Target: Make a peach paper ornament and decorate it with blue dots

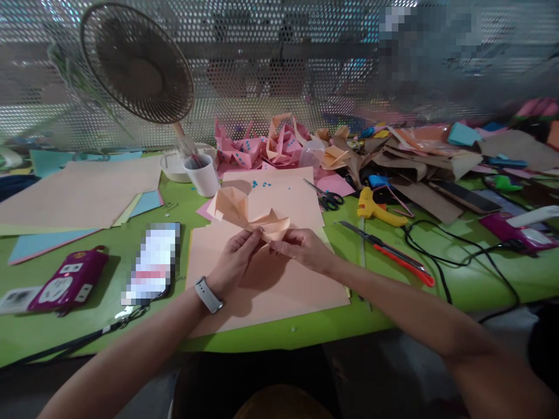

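Both my hands hold a folded piece of peach paper [271,224] above the middle of the table. My left hand [242,253], with a grey watch on its wrist, pinches its near left edge. At the near right edge, the fingers of my right hand [301,247] are closed on the same piece. Another folded peach paper shape [229,206] lies just behind; I cannot tell whether the two are joined. Beneath my hands are flat peach sheets [271,302] on the green table [279,343].
At right lie scissors [329,198], a yellow glue gun [378,209] with black cables, and a red cutter [402,262]. To the left are a phone [152,265] and a purple pouch [72,279]. Behind stand a white cup [203,177], a fan [140,70] and pink folded papers [244,145].
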